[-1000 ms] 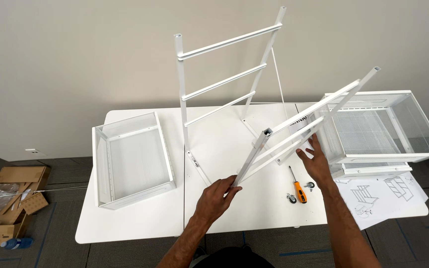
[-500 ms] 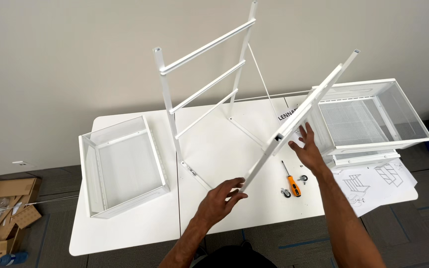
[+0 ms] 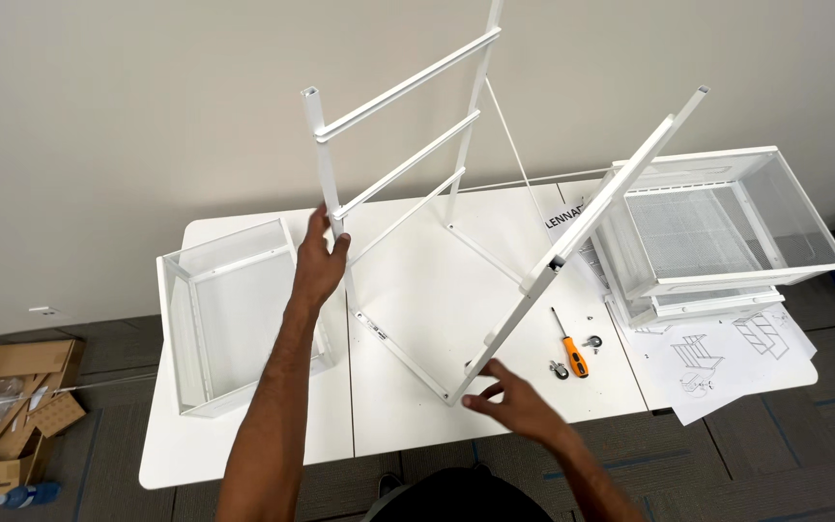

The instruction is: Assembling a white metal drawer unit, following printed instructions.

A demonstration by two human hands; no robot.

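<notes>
On the white table (image 3: 273,454), you are gripping the upright post of the white frame (image 3: 393,97) with your left hand (image 3: 318,266), while your right hand (image 3: 517,404) is spread open, fingertips touching the tilted side rail (image 3: 591,217) at its lower end. Beside it are lying an orange screwdriver (image 3: 570,350) and instruction sheets (image 3: 727,353); a cardboard box (image 3: 12,420) is sitting on the floor, left.

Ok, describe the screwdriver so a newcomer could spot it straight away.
Start at the white table and go to its right half, in front of the stacked mesh drawers. The screwdriver lies flat between the leaning white frame and the instruction sheet. Its orange handle sets it apart from the small dark wheels beside it.
</notes>
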